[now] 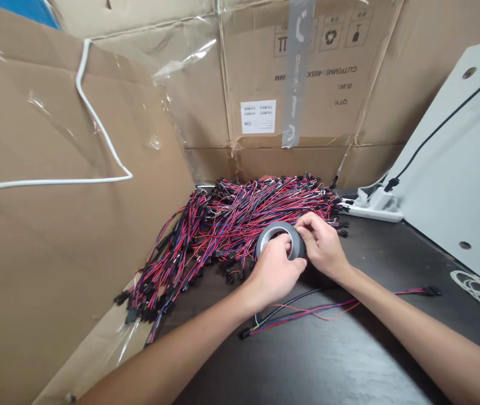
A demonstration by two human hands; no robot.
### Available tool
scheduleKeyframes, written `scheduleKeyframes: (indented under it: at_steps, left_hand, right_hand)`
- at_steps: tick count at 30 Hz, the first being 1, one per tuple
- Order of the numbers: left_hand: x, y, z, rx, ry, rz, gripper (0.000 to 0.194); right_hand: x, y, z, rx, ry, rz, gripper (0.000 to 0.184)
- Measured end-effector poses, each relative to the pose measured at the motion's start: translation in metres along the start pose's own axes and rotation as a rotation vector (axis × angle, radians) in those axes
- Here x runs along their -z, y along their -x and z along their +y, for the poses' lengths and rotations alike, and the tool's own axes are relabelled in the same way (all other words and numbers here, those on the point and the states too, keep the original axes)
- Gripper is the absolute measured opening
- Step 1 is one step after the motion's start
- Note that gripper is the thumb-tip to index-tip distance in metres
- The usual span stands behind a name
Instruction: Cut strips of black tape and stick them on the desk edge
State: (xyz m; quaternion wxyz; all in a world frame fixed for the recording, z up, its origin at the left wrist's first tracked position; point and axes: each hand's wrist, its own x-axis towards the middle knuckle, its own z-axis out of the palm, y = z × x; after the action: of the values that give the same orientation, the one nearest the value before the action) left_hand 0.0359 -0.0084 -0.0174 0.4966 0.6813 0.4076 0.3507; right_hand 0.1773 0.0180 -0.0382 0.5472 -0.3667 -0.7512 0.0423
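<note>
The left hand (pixel 276 267) grips the tape roll (pixel 299 242), its fingers hooked through the ring, while the right hand (pixel 323 244) pinches at the roll's right rim with thumb and fingertips; whether a tape end is between them cannot be told. The roll is held upright above the dark table (pixel 290 365), before the wire pile (pixel 261 208), which is heaped along the far edge and spills down the left edge. Nearer than the pile, a separate wire bundle (pixel 320 308) lies across the table and passes beneath the right forearm, a black connector (pixel 245 333) at its left end. A power strip (pixel 370 212) sits at the far right corner, and a pale coiled cord (pixel 474 286) lies by the right edge, beside a white panel (pixel 454 169). A carton (pixel 252 67) stands behind the far edge.
</note>
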Motion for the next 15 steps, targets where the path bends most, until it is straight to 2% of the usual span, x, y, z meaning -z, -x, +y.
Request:
scheduleKeyframes:
  at_steps: [7, 12, 15]
  left_hand:
    - [0.013, 0.012, 0.000, -0.019, -0.098, -0.025, 0.018]
    - [0.031, 0.022, 0.003, 0.010, -0.089, -0.144, 0.016]
    - [0.038, 0.023, 0.003, -0.007, -0.120, -0.189, 0.019]
  right_hand:
    - [-0.006, 0.003, -0.007, 0.001, 0.004, 0.006, 0.012]
    - [-0.009, 0.002, -0.013, 0.061, -0.008, -0.035, 0.013]
    - [-0.008, 0.002, -0.012, 0.047, -0.007, -0.035, 0.013]
